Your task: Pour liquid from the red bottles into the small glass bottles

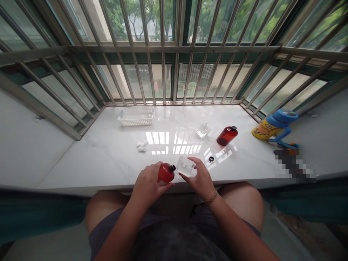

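Observation:
My left hand is wrapped round a red bottle with an uncapped dark neck, tilted to the right. Between the thumb and fingers of my right hand is a clear square glass bottle, held close to the red bottle's mouth. The two mouths look near each other; whether they touch I cannot tell. A small black cap lies on the white sill to the right of my right hand. Farther back stand another clear glass bottle and a second red bottle with a black cap, leaning in view.
A white perforated basket sits at the back left. Small white pieces lie in front of it. At the right are a blue and yellow flask and a blurred-out item. Metal window bars rise behind the marble sill.

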Action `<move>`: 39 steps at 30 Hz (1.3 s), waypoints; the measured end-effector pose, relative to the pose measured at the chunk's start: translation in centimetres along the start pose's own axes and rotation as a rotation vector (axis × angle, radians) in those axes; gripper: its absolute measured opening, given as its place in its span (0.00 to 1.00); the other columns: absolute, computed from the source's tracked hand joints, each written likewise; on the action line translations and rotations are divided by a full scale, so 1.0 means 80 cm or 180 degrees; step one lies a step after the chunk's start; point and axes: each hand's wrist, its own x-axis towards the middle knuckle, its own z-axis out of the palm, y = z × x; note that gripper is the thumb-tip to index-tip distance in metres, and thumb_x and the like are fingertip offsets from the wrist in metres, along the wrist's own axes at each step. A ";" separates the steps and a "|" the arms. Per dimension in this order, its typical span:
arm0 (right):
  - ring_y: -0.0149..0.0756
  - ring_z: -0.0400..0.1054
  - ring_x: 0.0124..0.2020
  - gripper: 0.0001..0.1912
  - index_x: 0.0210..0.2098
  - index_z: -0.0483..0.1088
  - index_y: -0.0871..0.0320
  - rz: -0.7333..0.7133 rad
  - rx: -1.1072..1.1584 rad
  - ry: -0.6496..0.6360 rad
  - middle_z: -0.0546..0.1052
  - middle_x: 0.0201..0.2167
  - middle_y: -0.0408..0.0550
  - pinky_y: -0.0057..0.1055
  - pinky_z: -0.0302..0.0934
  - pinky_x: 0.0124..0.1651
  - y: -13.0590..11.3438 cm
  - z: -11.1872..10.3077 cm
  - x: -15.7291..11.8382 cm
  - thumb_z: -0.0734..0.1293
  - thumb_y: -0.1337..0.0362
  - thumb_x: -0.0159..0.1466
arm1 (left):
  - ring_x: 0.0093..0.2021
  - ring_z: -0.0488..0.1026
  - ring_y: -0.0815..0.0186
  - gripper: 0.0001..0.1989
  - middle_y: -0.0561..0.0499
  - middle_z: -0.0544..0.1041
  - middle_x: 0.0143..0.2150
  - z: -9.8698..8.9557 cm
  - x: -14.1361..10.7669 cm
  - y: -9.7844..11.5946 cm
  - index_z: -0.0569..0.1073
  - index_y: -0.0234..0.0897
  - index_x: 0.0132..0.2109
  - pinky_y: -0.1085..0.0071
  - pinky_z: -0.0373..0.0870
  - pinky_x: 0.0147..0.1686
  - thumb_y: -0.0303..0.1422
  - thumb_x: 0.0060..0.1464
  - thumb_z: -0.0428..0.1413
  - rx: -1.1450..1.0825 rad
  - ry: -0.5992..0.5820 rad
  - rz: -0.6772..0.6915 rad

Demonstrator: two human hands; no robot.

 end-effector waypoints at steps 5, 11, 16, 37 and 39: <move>0.55 0.72 0.61 0.35 0.66 0.63 0.49 -0.0124 -0.0082 0.0041 0.76 0.60 0.56 0.53 0.72 0.62 -0.005 -0.002 0.000 0.78 0.60 0.64 | 0.53 0.79 0.42 0.44 0.41 0.79 0.55 0.004 -0.003 0.004 0.69 0.45 0.66 0.50 0.76 0.53 0.47 0.46 0.78 0.0009 -0.0043 0.0109; 0.55 0.72 0.62 0.36 0.67 0.63 0.48 -0.0261 -0.0151 0.0035 0.76 0.61 0.55 0.54 0.70 0.64 -0.008 -0.004 -0.001 0.77 0.63 0.64 | 0.53 0.79 0.41 0.45 0.41 0.79 0.55 -0.001 -0.003 0.014 0.68 0.47 0.66 0.51 0.75 0.52 0.48 0.46 0.78 0.0083 -0.0037 0.0116; 0.55 0.71 0.62 0.35 0.68 0.63 0.49 -0.0341 -0.0193 0.0040 0.76 0.60 0.56 0.54 0.70 0.64 -0.010 -0.003 -0.001 0.77 0.63 0.65 | 0.50 0.79 0.42 0.47 0.41 0.80 0.54 -0.008 -0.001 0.025 0.69 0.44 0.66 0.53 0.74 0.47 0.50 0.45 0.78 0.0332 -0.0165 0.0099; 0.54 0.68 0.64 0.40 0.70 0.64 0.52 -0.0999 -0.0510 0.0141 0.74 0.63 0.57 0.58 0.69 0.66 -0.016 -0.021 0.008 0.69 0.79 0.61 | 0.55 0.78 0.44 0.41 0.41 0.78 0.58 -0.007 -0.003 0.031 0.65 0.42 0.66 0.50 0.76 0.55 0.44 0.52 0.75 0.0169 -0.0276 -0.0049; 0.55 0.68 0.64 0.40 0.70 0.64 0.52 -0.1006 -0.0533 0.0133 0.74 0.63 0.57 0.58 0.69 0.66 -0.015 -0.022 0.008 0.68 0.79 0.61 | 0.56 0.78 0.44 0.41 0.41 0.78 0.58 -0.005 -0.005 0.030 0.65 0.42 0.66 0.49 0.76 0.55 0.43 0.52 0.75 0.0120 -0.0258 -0.0038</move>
